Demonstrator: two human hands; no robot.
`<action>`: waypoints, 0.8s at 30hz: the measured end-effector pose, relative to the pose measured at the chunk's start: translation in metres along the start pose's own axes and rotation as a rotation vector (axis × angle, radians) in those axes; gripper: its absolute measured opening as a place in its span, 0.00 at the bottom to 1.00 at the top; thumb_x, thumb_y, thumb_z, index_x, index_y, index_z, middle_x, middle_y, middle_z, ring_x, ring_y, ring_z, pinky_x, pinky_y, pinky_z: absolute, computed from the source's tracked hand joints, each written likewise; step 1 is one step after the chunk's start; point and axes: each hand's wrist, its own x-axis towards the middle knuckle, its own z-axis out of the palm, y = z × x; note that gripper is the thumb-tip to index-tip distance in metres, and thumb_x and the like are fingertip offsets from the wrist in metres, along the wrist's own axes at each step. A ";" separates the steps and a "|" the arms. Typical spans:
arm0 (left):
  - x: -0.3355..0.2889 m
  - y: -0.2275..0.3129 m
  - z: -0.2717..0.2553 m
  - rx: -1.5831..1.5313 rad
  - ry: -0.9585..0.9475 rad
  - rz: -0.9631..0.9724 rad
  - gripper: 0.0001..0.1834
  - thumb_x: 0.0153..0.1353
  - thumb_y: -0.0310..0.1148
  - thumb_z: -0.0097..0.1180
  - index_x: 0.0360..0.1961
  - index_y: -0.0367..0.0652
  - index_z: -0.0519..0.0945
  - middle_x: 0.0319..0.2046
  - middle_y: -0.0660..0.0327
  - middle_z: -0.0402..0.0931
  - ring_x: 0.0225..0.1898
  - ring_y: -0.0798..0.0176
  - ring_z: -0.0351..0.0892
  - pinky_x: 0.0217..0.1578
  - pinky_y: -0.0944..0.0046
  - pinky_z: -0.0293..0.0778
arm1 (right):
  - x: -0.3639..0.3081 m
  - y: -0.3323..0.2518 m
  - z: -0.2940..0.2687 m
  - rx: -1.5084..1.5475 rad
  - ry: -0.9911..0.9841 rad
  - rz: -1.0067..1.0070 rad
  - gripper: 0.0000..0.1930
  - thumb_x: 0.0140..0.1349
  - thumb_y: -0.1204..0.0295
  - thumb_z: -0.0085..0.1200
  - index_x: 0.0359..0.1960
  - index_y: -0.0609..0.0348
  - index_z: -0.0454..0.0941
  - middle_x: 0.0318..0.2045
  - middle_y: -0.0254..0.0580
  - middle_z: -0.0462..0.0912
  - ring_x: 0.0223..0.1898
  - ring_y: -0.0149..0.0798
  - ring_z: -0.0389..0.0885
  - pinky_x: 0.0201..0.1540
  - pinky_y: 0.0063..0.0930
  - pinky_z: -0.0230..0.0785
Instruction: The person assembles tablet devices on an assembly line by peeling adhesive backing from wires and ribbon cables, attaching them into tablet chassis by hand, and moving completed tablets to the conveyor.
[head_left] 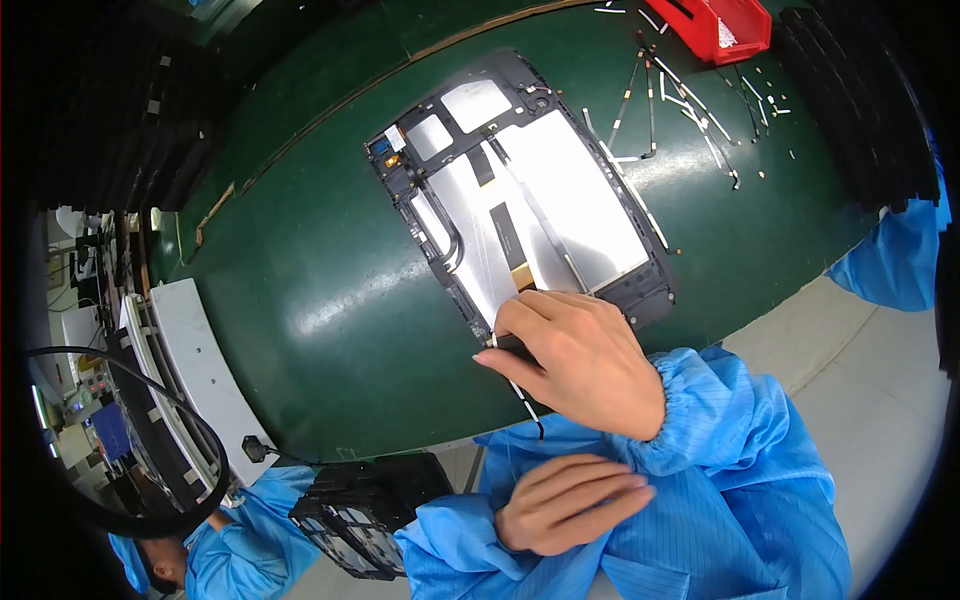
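A flat black device frame with shiny silver panels [575, 190], like an opened tablet, lies at a slant on the green table. Over its near edge is my right hand [590, 355], thumb and forefinger pinched at the lower left corner. From that pinch a thin black-and-white strip [524, 400] hangs toward the table's front edge. The hand hides part of the frame's near side. My left hand [570, 505] hovers in front of my blue smock, below the right one. Its fingers are stretched out, apparently around nothing.
Loose thin strips [690, 110] and small white bits lie scattered at the far right beside a red bin [725, 30]. Dark stacks [850, 100] stand at the right and far left. Black frames [365, 510] are piled below the front edge. Another person's blue sleeve [250, 540] shows lower left.
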 end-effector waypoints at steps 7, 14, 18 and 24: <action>-0.011 -0.031 -0.018 0.145 0.536 -0.709 0.16 0.54 0.24 0.60 0.44 0.35 0.73 0.32 0.56 0.78 0.31 0.64 0.78 0.38 0.67 0.74 | 0.002 -0.001 0.001 0.055 0.018 0.044 0.12 0.51 0.67 0.62 0.30 0.60 0.74 0.25 0.43 0.77 0.27 0.47 0.78 0.30 0.36 0.69; -0.007 -0.033 -0.024 0.142 0.301 -0.787 0.17 0.52 0.23 0.64 0.43 0.34 0.74 0.29 0.55 0.78 0.27 0.63 0.78 0.30 0.68 0.74 | 0.001 -0.001 0.007 0.040 0.047 0.051 0.10 0.44 0.75 0.67 0.28 0.62 0.79 0.24 0.39 0.75 0.21 0.38 0.78 0.24 0.28 0.69; 0.000 -0.026 -0.027 -0.121 0.302 -0.848 0.15 0.53 0.21 0.61 0.41 0.33 0.71 0.30 0.56 0.80 0.28 0.68 0.78 0.32 0.71 0.73 | 0.000 0.000 0.013 0.073 0.074 0.042 0.10 0.44 0.76 0.67 0.29 0.62 0.79 0.25 0.40 0.75 0.22 0.39 0.77 0.24 0.28 0.69; -0.004 -0.032 -0.023 -0.068 0.335 -0.813 0.14 0.57 0.19 0.57 0.43 0.33 0.69 0.30 0.56 0.80 0.30 0.71 0.78 0.33 0.74 0.73 | -0.004 0.001 0.020 0.113 0.135 -0.020 0.09 0.43 0.79 0.67 0.28 0.61 0.81 0.25 0.37 0.73 0.25 0.35 0.77 0.25 0.25 0.69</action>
